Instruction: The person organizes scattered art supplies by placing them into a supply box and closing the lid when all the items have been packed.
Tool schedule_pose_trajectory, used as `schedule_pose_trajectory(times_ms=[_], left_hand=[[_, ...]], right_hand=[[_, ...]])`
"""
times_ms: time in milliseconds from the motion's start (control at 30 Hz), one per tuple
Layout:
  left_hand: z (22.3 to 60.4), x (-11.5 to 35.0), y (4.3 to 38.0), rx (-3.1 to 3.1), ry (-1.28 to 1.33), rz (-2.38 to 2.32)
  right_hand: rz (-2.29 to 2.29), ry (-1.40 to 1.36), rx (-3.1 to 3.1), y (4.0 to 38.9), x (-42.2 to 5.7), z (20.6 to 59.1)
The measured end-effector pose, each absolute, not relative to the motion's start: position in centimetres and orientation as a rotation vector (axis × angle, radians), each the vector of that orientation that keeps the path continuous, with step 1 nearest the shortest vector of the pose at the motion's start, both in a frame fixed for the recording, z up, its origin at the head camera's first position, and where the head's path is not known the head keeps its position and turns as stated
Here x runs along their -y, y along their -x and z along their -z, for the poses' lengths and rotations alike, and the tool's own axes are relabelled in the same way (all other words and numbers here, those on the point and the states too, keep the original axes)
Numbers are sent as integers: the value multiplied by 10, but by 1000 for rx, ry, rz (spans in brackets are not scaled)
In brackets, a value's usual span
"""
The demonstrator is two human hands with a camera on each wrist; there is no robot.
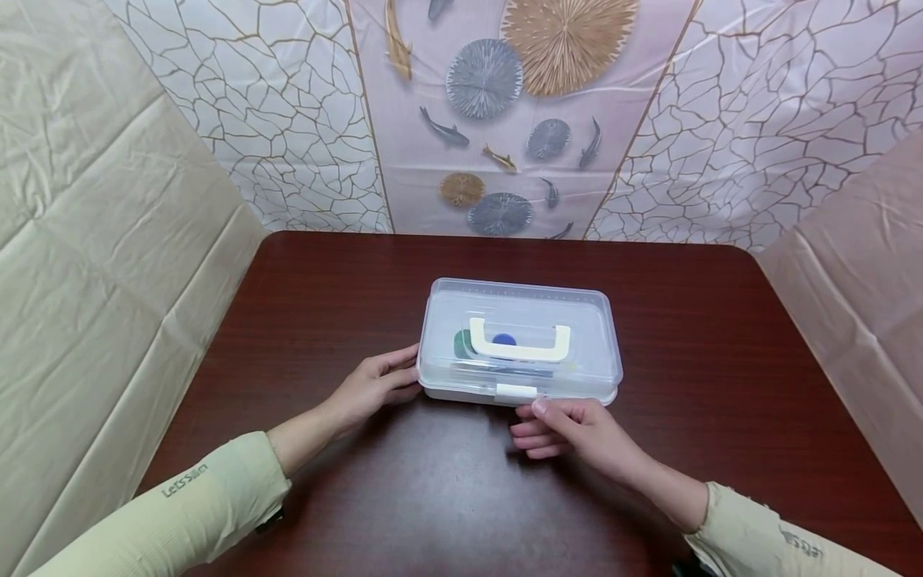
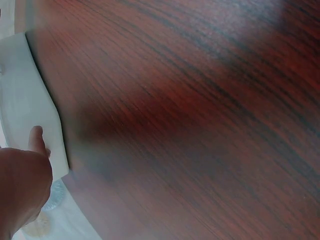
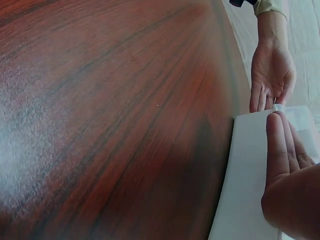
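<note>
A clear plastic storage box [image 1: 519, 308] with a cream carrying handle [image 1: 521, 351] and a white front latch [image 1: 516, 393] sits on the table, its lid down. Blurred through the lid are a green item and a blue round one. My left hand [image 1: 375, 386] touches the box's left end, fingers fairly straight; the right wrist view also shows this hand [image 3: 272, 75] at the far end. At the front, my right hand [image 1: 577, 433] has its thumb at the latch's right corner, with the other fingers loosely bent below. Whether the thumb presses the latch is hard to tell.
The dark red wooden table [image 1: 346, 296] surrounds the box. Behind it hangs a patterned cloth [image 1: 497, 144] with fish and round motifs. Pale cloth walls [image 1: 108, 264] flank both sides.
</note>
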State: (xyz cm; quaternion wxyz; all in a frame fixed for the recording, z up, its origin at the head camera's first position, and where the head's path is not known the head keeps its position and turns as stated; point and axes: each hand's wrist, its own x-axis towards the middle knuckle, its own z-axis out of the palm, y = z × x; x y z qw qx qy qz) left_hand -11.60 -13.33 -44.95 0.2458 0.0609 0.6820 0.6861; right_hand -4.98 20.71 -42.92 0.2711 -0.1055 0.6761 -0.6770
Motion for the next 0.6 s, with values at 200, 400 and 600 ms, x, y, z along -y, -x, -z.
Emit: schedule_pose_trajectory(times_ms=[200,400,600], left_hand=[[449,133,116,-1854,-170,-1878],[450,133,116,-1853,-168,-1878],[450,134,116,-1854,-171,-1879]], right_hand=[[1849,391,-1924,49,-206,429],[1710,828,-2331,49,-208,429],[1286,1284,-2794,56,-212,427]])
